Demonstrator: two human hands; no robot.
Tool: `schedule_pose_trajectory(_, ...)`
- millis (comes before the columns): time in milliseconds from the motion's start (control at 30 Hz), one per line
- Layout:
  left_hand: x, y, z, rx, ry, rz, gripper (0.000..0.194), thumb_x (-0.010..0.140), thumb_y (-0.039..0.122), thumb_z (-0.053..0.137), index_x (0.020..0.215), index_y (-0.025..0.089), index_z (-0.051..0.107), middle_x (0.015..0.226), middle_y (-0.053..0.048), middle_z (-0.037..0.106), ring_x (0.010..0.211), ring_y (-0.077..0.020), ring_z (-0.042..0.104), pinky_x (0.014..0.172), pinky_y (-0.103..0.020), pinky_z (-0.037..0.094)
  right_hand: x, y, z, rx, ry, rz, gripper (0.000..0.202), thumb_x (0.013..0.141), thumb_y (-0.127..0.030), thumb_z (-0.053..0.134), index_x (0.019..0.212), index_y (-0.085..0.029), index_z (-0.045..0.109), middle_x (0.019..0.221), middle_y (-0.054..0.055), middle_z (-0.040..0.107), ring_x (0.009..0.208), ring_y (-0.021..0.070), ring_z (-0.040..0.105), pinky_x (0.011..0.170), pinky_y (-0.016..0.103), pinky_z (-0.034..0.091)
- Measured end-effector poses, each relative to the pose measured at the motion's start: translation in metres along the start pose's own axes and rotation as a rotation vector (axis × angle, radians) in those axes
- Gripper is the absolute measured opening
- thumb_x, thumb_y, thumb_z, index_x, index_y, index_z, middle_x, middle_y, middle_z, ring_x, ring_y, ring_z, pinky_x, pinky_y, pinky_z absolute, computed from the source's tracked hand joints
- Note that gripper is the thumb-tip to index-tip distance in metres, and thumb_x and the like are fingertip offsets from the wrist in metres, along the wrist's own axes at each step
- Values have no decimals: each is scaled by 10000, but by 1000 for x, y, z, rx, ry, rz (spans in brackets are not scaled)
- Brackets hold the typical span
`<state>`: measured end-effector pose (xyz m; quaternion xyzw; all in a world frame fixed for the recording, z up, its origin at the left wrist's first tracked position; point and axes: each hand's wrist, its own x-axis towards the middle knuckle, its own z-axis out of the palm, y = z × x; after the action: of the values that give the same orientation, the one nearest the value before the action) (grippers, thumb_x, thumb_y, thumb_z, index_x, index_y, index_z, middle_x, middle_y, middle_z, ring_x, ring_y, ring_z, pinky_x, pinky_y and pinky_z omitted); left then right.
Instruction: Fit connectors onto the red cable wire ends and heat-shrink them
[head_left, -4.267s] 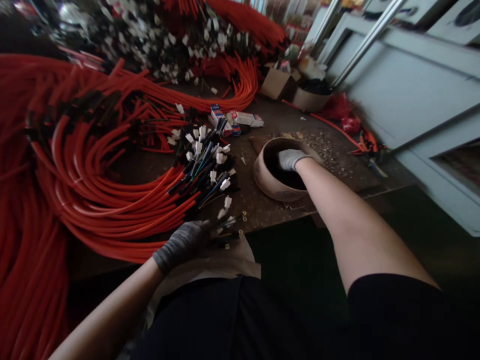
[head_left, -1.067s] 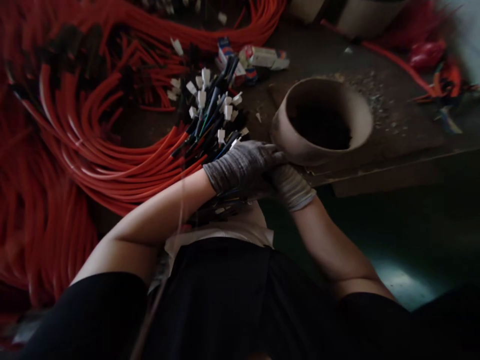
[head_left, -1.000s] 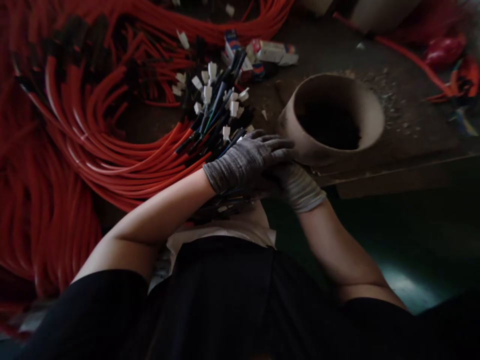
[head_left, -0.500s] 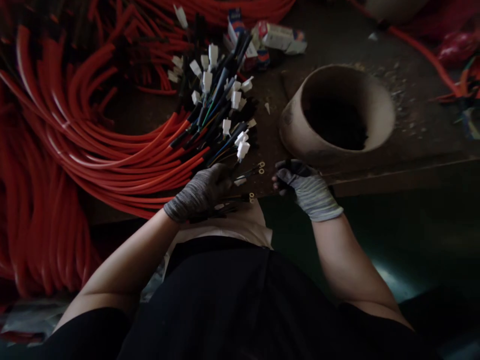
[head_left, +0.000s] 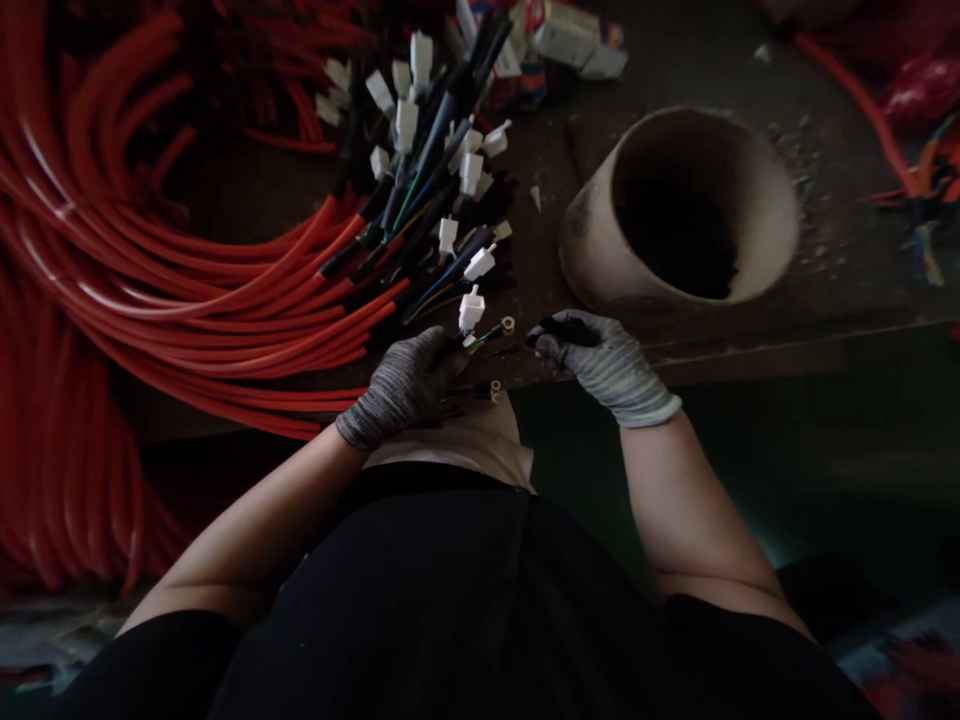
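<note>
My left hand [head_left: 405, 385], in a grey knit glove, is closed around the end of a cable. Thin wires tipped with brass ring terminals [head_left: 508, 325] stick out past its fingers, beside a white plug connector [head_left: 472, 307]. More ring terminals [head_left: 495, 390] show just below that hand. Across a small gap, my right hand [head_left: 604, 365], also gloved, is closed with small black pieces [head_left: 571, 329] in its fingers and palm; their exact kind is unclear. A bundle of orange cables [head_left: 247, 310] with black ends and several white connectors lies left of and beyond my left hand.
A pale round tub [head_left: 592, 240] with dark contents stands beyond my right hand on the dark table [head_left: 675, 335]. Small boxes [head_left: 574, 38] lie at the back. Scattered bits [head_left: 806, 185] and another orange cable [head_left: 862, 105] are at the right. More orange cables [head_left: 67, 450] hang at the left.
My right hand has shifted slightly left, towards the ring terminals, and the black pieces in it show more plainly. My left hand keeps its hold on the cable. The view has shifted slightly.
</note>
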<state>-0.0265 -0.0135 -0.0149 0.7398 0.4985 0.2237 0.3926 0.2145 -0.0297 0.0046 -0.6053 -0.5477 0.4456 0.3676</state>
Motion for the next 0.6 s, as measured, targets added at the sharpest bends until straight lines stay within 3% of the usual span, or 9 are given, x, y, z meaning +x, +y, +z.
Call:
schedule_pose_trajectory(200, 1, 0, 0, 19, -3, 8, 224, 893, 359, 549, 881, 155, 639, 789, -25, 644, 678, -145, 536, 681, -301, 468, 5, -7, -7, -99, -161, -112, 250, 762, -445, 769, 872, -221, 753, 887, 42, 752, 855, 226, 693, 835, 364, 534)
schedule_pose_trajectory(367, 0, 2, -1, 13, -15, 11, 262, 904, 386, 534, 943, 156, 653, 819, -32, 669, 713, -158, 568, 694, -307, 471, 5, -15, -11, -225, -147, -165, 148, 811, -371, 727, 856, -234, 759, 874, 40, 756, 834, 226, 694, 818, 361, 536)
schedule_pose_trajectory(600, -1, 3, 0, -71, -12, 11, 263, 900, 363, 561, 968, 131, 663, 840, -28, 679, 739, -154, 584, 700, -289, 480, -2, -20, 8, -262, -181, -190, 142, 800, -344, 735, 875, -228, 766, 878, 39, 763, 834, 235, 700, 811, 364, 537)
